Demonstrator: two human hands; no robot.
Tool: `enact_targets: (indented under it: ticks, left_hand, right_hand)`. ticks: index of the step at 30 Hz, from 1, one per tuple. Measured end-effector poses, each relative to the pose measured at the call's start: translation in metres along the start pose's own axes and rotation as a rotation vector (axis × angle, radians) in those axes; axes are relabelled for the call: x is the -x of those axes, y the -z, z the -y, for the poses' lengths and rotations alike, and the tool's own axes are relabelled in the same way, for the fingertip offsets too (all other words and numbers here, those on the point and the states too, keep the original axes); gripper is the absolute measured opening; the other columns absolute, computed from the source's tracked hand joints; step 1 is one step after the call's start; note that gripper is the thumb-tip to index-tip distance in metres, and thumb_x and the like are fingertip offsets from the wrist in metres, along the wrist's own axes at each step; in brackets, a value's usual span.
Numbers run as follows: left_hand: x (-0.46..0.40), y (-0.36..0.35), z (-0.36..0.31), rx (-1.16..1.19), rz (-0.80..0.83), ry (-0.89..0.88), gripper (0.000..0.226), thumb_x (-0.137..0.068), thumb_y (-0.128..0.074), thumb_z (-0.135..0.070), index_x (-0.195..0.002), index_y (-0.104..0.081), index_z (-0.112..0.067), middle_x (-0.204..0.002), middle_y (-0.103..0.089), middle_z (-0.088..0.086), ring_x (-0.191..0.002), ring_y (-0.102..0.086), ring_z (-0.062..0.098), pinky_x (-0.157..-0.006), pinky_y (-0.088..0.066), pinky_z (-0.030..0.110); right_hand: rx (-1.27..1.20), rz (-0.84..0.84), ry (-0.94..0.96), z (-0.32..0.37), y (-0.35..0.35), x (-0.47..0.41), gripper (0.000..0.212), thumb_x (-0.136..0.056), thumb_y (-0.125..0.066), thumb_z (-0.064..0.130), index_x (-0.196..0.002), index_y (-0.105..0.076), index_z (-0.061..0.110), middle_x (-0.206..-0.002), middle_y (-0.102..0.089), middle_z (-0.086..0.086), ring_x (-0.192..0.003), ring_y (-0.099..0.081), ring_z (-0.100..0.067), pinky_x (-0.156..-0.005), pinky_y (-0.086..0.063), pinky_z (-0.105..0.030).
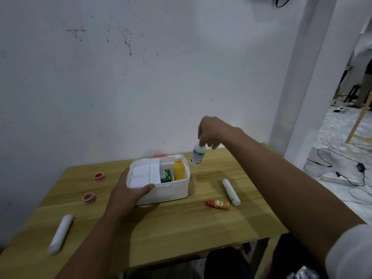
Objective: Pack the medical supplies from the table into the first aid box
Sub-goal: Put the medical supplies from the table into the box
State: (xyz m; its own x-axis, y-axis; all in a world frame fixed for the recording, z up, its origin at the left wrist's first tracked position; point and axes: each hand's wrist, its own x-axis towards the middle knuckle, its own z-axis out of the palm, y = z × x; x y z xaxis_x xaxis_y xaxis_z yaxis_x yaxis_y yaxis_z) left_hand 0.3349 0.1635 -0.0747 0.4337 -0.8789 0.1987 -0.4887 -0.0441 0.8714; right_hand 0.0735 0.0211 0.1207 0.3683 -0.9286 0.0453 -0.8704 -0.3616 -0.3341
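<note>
Right hand hangs above the table at about one o'clock from the first aid box, fingers pinched on the top of a small white bottle that dangles tilted just beside the box's far right corner. Left hand grips the box's near left corner, thumb laid along the rim. Inside the open box stand a yellow bottle and a green packet. At nine o'clock lie two red caps; at seven, a white roll. At three to four o'clock lie another white roll and an orange dropper bottle, clear of the box.
</note>
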Motion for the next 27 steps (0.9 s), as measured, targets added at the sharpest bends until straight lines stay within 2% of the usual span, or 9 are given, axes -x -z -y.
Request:
enact_targets:
  ticks: [3, 5, 8, 10, 15, 21, 24, 25, 27]
  left_hand:
    - [0.001, 0.001, 0.001, 0.004, 0.004, 0.006, 0.107, -0.065, -0.089, -0.06, -0.155, -0.034, -0.039, -0.15, -0.051, -0.008, -0.127, -0.051, 0.018, -0.098, -0.054, 0.045]
    - [0.0, 0.001, 0.0, 0.0, 0.003, 0.008, 0.108, -0.065, -0.088, -0.059, -0.156, -0.033, -0.038, -0.151, -0.051, -0.007, -0.131, -0.05, 0.021, -0.099, -0.054, 0.047]
    - [0.0, 0.0, 0.0, -0.002, 0.01, 0.004, 0.107, -0.067, -0.089, -0.056, -0.156, -0.033, -0.037, -0.153, -0.05, -0.006, -0.132, -0.05, 0.022, -0.1, -0.054, 0.047]
    - [0.0, 0.001, 0.0, 0.0, 0.017, 0.004, 0.108, -0.066, -0.088, -0.058, -0.156, -0.033, -0.038, -0.153, -0.049, -0.006, -0.132, -0.05, 0.022, -0.099, -0.055, 0.048]
    - [0.001, -0.001, -0.003, -0.003, 0.002, 0.003, 0.106, -0.067, -0.088, -0.056, -0.156, -0.032, -0.038, -0.154, -0.048, -0.004, -0.134, -0.049, 0.024, -0.098, -0.054, 0.048]
    - [0.001, -0.003, -0.003, -0.001, -0.028, -0.002, 0.104, -0.071, -0.089, -0.047, -0.157, -0.032, -0.034, -0.156, -0.047, -0.001, -0.135, -0.048, 0.025, -0.098, -0.052, 0.047]
    - [0.002, -0.005, -0.005, -0.003, -0.034, -0.01, 0.104, -0.072, -0.089, -0.044, -0.158, -0.032, -0.031, -0.157, -0.046, 0.001, -0.137, -0.047, 0.027, -0.1, -0.051, 0.049]
    - [0.002, -0.005, -0.006, -0.001, -0.035, -0.005, 0.103, -0.073, -0.089, -0.043, -0.158, -0.032, -0.031, -0.157, -0.046, 0.001, -0.138, -0.047, 0.027, -0.1, -0.051, 0.049]
    - [0.001, -0.005, -0.004, 0.005, -0.037, 0.0, 0.104, -0.072, -0.09, -0.045, -0.157, -0.033, -0.032, -0.156, -0.047, 0.0, -0.136, -0.048, 0.027, -0.101, -0.052, 0.049]
  right_hand:
    - [-0.037, -0.038, 0.084, 0.024, 0.013, 0.001, 0.016, -0.083, -0.077, 0.006, -0.097, -0.069, 0.004, -0.084, -0.071, -0.017, -0.069, -0.076, -0.027, -0.063, -0.066, -0.042]
    - [-0.037, 0.004, 0.123, 0.038, 0.006, 0.003, 0.015, -0.084, -0.076, 0.006, -0.097, -0.068, 0.004, -0.084, -0.071, -0.016, -0.069, -0.076, -0.026, -0.064, -0.066, -0.042]
    - [0.029, 0.085, 0.137, 0.05, -0.024, 0.002, 0.012, -0.084, -0.076, 0.005, -0.084, -0.065, 0.005, -0.076, -0.07, -0.014, -0.062, -0.074, -0.024, -0.066, -0.065, -0.041]
    - [0.105, 0.088, 0.148, 0.053, -0.049, 0.001, 0.02, -0.084, -0.072, 0.002, -0.076, -0.055, 0.008, -0.073, -0.065, -0.01, -0.061, -0.068, -0.022, -0.062, -0.06, -0.033]
    - [0.239, 0.053, 0.197, 0.045, -0.104, -0.007, 0.02, -0.087, -0.058, -0.004, -0.078, -0.046, 0.01, -0.079, -0.051, -0.007, -0.061, -0.044, -0.016, -0.05, -0.035, -0.027]
    - [0.239, 0.05, 0.209, 0.041, -0.112, -0.012, 0.028, -0.081, -0.061, -0.006, -0.071, -0.043, 0.012, -0.072, -0.049, -0.005, -0.062, -0.05, -0.019, -0.048, -0.036, -0.027]
    - [0.184, 0.098, 0.194, 0.036, -0.112, -0.017, 0.021, -0.073, -0.076, 0.001, -0.083, -0.059, 0.01, -0.085, -0.064, -0.008, -0.075, -0.063, -0.023, -0.059, -0.052, -0.03]
    - [0.146, 0.106, 0.199, 0.033, -0.109, -0.018, 0.028, -0.072, -0.082, 0.008, -0.094, -0.066, 0.009, -0.095, -0.069, -0.008, -0.084, -0.066, -0.025, -0.068, -0.057, -0.033]
    - [0.05, 0.086, 0.198, 0.024, -0.095, -0.019, 0.047, -0.074, -0.087, 0.027, -0.114, -0.069, 0.01, -0.114, -0.069, -0.005, -0.103, -0.065, -0.025, -0.081, -0.054, -0.033]
